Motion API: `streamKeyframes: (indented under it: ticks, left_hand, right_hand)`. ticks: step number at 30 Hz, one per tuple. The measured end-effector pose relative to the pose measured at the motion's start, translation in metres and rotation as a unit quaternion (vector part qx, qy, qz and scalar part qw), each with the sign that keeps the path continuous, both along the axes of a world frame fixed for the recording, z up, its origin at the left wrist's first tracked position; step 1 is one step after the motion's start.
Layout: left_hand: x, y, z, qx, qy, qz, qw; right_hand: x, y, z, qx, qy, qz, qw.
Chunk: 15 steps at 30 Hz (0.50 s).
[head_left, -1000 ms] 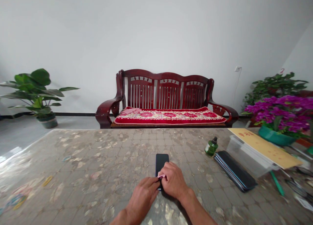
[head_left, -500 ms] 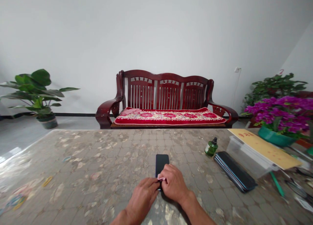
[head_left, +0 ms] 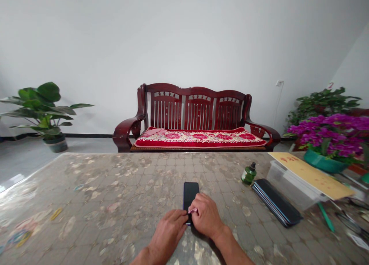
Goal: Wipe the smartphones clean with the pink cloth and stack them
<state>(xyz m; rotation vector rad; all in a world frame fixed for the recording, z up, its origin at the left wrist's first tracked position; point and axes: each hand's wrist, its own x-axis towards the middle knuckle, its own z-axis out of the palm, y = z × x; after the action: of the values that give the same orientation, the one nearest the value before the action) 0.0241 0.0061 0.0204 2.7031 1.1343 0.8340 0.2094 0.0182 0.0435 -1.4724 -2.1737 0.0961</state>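
A dark smartphone lies flat on the patterned tablecloth in front of me, its lower part hidden by my hands. My left hand grips the phone at its lower left edge, fingers held close together. Over the lower right of the screen is my right hand, closed around a small pink cloth. Only a fold of that cloth shows between thumb and fingers; the rest is hidden in the fist.
Right of my hands stand a green pump bottle and a stack of dark phones. Beyond them is a clear plastic box with a yellow envelope on top. Rubber bands lie far left. A wooden bench stands behind the table.
My right hand with the pink cloth has shifted very slightly to the right over the phone. The left hand and phone stay in place; the view tilts up a touch.
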Motion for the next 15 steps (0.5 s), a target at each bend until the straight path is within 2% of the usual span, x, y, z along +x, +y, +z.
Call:
streamKeyframes:
  ticks: [3, 10, 15]
  left_hand:
    - [0.0001, -0.0006, -0.0002, 0.001, -0.003, 0.003, 1.0]
    - [0.0002, -0.0015, 0.0025, -0.005, -0.003, 0.001, 1.0]
    - [-0.0002, -0.0003, -0.0011, 0.007, 0.004, 0.004, 1.0]
  right_hand:
    - [0.0008, 0.0001, -0.0002, 0.012, 0.009, -0.021, 1.0]
    - [0.0022, -0.0021, 0.0037, 0.005, 0.0, 0.027, 1.0]
    - [0.0045, -0.0002, 0.0029, -0.017, -0.008, -0.009, 1.0]
